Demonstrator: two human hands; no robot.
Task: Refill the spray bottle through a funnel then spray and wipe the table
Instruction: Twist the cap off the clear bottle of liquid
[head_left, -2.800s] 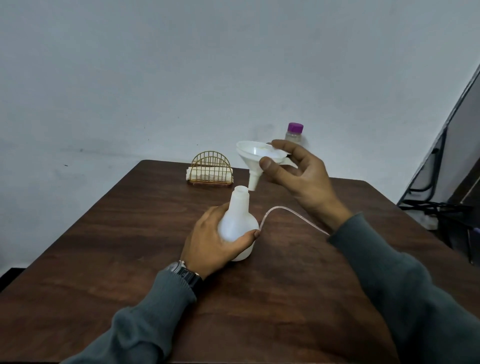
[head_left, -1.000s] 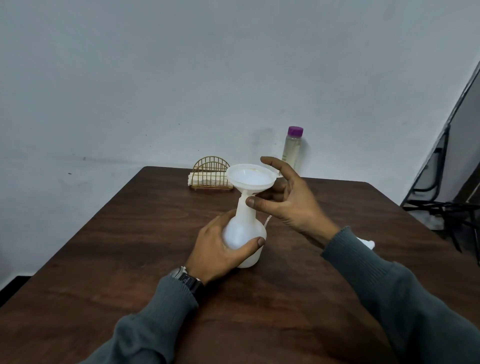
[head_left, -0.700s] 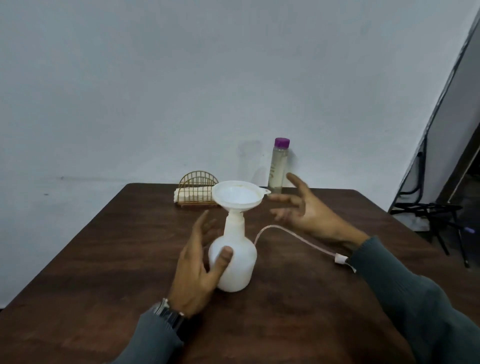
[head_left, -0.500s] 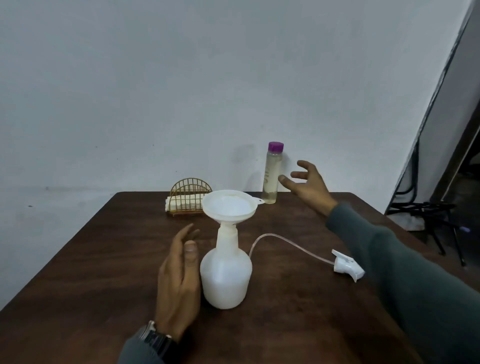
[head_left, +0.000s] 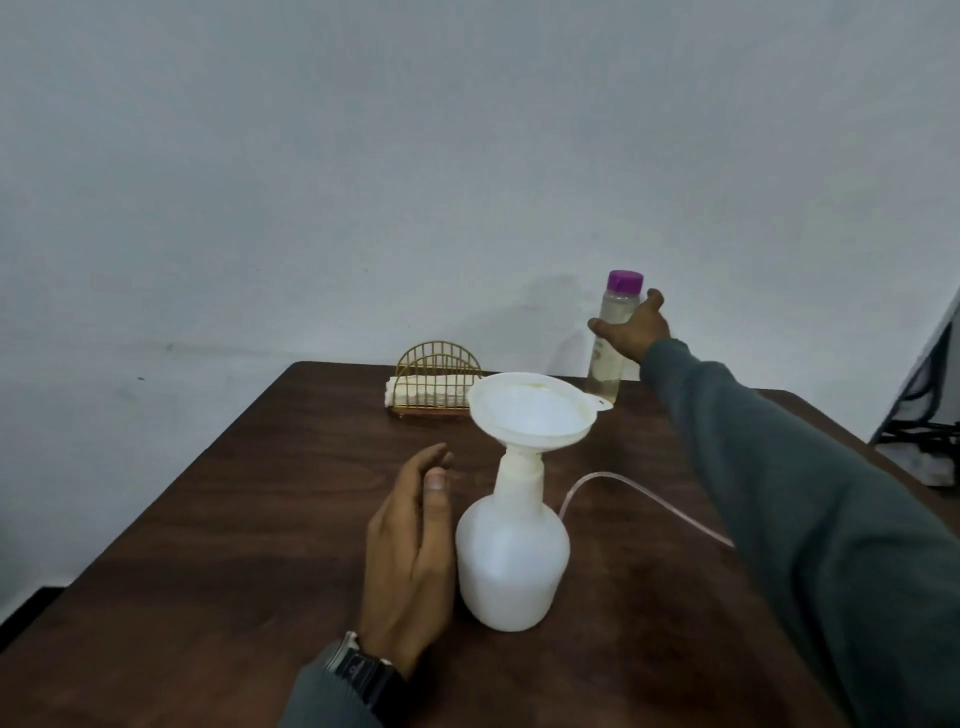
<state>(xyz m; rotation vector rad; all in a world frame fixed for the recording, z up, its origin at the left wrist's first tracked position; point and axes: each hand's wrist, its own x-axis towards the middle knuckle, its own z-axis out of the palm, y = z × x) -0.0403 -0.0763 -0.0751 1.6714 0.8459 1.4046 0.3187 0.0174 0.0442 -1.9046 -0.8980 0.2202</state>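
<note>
1. White plastic, the spray bottle stands upright mid-tabletop, and its open neck carries the funnel, so liquid can go straight in.
2. The left grip is spread, with its fingers straight, just beside the bottle's wall. I'd say it guards a top-heavy stack against tipping. Whether it actually touches, I cannot tell.
3. The right grip reaches to the far edge, thumb and fingers curling round the clear bottle. Its purple cap is on, and it likely holds the refill.
4. A thin tube trails rightward behind the sleeve, out of the pouring path.
5. At the back, the gold wire holder keeps napkins handy, probably for wiping.
</note>
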